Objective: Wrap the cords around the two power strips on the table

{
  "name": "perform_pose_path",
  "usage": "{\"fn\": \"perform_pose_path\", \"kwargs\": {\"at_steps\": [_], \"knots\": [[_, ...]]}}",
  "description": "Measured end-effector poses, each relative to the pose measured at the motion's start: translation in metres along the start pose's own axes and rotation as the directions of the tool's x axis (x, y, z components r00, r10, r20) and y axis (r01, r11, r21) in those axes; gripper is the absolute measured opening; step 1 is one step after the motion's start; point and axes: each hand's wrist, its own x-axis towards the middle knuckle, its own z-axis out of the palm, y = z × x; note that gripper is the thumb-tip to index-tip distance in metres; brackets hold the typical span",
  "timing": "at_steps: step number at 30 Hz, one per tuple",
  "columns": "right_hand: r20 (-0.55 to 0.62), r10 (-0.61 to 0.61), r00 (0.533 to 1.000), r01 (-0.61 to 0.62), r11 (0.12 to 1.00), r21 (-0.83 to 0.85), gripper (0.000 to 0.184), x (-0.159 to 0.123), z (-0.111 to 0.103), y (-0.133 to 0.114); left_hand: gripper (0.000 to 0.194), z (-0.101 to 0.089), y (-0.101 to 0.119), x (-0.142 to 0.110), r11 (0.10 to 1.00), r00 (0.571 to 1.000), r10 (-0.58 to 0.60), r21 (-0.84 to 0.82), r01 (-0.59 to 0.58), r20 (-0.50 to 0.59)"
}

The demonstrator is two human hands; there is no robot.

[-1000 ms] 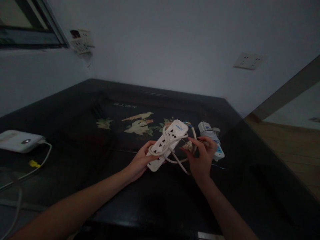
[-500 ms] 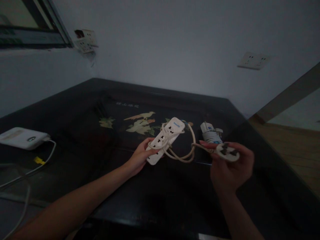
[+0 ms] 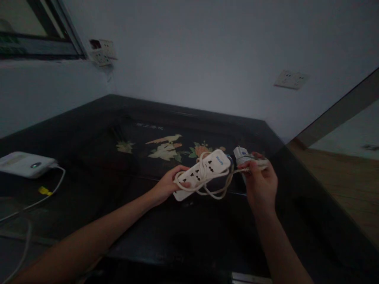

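Observation:
My left hand (image 3: 168, 185) grips the near end of a white power strip (image 3: 204, 171), held just above the black table (image 3: 166, 232). The strip's cream cord (image 3: 217, 190) is looped around its body and hangs in a slack loop below. My right hand (image 3: 260, 185) is closed on the cord's round plug (image 3: 260, 165), held to the right of the strip. Behind my right hand lies a second power strip (image 3: 241, 154), white with blue, with its cord wound on it; my hand partly hides it.
A white box with a small light (image 3: 25, 163) lies at the table's left, with a white cable (image 3: 44, 197) running from it. Wall sockets sit at the upper left (image 3: 102, 53) and on the right wall (image 3: 291, 79). A wooden floor (image 3: 349, 185) shows at right.
My right hand pulled the plug out to the right, away from the strip, then came back up and closer to it. The strip has tilted flatter in my left hand.

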Motion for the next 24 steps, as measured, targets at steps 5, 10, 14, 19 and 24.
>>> {"fn": "perform_pose_path", "kwargs": {"at_steps": [5,10,14,19,24], "knots": [[0.058,0.025,0.998,-0.013,0.98,-0.197,0.033,0.003,0.006,0.016,0.047,0.001,-0.003,-0.002,0.999,0.997,0.002,0.048,-0.006,0.074],[0.178,0.005,0.984,0.058,0.936,-0.347,0.032,0.008,0.011,0.019,0.047,0.0,-0.002,0.0,0.999,1.0,0.0,0.051,0.0,0.003],[0.29,-0.075,0.954,0.191,0.897,-0.398,0.031,0.001,0.019,0.015,0.047,0.0,-0.002,0.002,1.0,0.998,-0.002,0.03,0.004,-0.068],[0.437,-0.208,0.875,0.411,0.795,-0.446,0.032,-0.014,0.024,0.011,0.047,0.001,0.0,0.0,0.999,0.997,0.009,-0.046,-0.012,-0.075],[0.583,-0.249,0.773,0.556,0.708,-0.435,0.037,-0.024,0.021,0.005,0.047,0.004,0.001,-0.002,0.994,0.993,0.052,-0.086,-0.062,-0.107]]}}
